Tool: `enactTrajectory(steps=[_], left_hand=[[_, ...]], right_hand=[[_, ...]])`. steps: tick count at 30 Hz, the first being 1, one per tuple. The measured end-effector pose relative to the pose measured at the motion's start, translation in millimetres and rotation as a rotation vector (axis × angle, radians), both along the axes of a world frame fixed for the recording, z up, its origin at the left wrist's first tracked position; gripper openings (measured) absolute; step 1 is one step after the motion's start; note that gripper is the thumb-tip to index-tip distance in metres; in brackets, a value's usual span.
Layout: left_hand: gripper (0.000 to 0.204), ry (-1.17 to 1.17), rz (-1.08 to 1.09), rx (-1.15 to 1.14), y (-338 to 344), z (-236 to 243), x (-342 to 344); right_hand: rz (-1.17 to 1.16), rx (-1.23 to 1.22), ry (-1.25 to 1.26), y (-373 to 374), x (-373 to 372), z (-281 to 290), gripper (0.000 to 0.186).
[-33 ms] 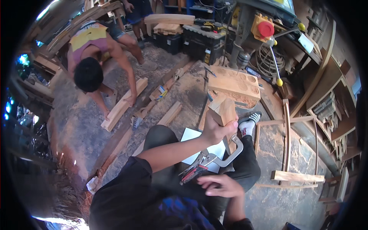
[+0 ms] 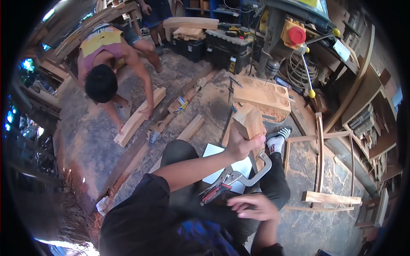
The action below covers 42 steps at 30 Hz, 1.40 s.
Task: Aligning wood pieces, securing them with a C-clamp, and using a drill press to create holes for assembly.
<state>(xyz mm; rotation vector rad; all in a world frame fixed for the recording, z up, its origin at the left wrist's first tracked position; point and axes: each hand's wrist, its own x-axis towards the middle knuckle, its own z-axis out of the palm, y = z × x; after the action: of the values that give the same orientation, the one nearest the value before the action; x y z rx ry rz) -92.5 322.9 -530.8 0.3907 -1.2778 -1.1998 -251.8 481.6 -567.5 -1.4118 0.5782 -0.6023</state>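
Observation:
My left hand (image 2: 240, 145) is wrapped round an upright wooden block (image 2: 253, 123), its thumb across the near face. Below that hand is a locking C-clamp (image 2: 259, 174) with red-trimmed handles. Its curved jaw reaches up to the wood, but whether it grips there I cannot tell. My right hand (image 2: 255, 207) holds nothing; its fingers are loosely bent and apart, just right of the clamp handles (image 2: 216, 193). A white sheet (image 2: 212, 149) lies partly hidden under my left forearm and the clamp.
Ahead lies a board with round recesses (image 2: 260, 93) amid wood shavings. A co-worker (image 2: 102, 77) bends over a timber piece (image 2: 139, 117) at left. A thin wooden frame (image 2: 319, 158) lies at right, beneath a machine with a red button (image 2: 296, 35). Black toolboxes (image 2: 226, 49) stand behind.
My right hand has shifted slightly to the right, away from the clamp handles. The left hand keeps its hold on the wooden block.

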Motion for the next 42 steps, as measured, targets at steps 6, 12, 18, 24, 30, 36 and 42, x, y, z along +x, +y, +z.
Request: enactTrajectory(steps=[6, 12, 18, 24, 30, 36, 42], left_hand=[[0.040, 0.023, -0.249, -0.017, 5.7, 12.1, -6.1], [0.058, -0.008, -0.391, -0.064, 4.4, 33.9, -3.2], [0.063, -0.030, -0.538, 0.054, 8.0, 52.3, 0.5], [0.065, -0.074, -0.572, -0.009, 5.0, 66.4, 6.7], [0.053, 0.050, -0.072, -0.191, 20.2, 103.3, -1.2], [0.028, -0.156, 0.154, -0.934, 99.8, 59.7, 64.0], [0.045, -0.614, 0.408, -0.780, 111.8, 25.4, 50.3]], right_hand=[[-0.773, -0.802, 0.418, -56.7, -38.1, 80.7, 0.047], [-0.449, -0.244, -0.031, -92.7, -22.6, 70.0, 0.059], [-0.469, -0.474, -0.002, -92.8, -19.0, 73.8, 0.073], [-0.541, -0.505, -0.053, -86.5, -2.8, 90.8, 0.073], [-0.823, -0.706, -0.096, -78.7, 14.1, 93.9, 0.064], [-1.311, -0.892, -0.469, -59.5, -6.0, 125.9, 0.052], [-1.888, -0.879, -0.968, -57.5, -2.9, 170.5, 0.052]])
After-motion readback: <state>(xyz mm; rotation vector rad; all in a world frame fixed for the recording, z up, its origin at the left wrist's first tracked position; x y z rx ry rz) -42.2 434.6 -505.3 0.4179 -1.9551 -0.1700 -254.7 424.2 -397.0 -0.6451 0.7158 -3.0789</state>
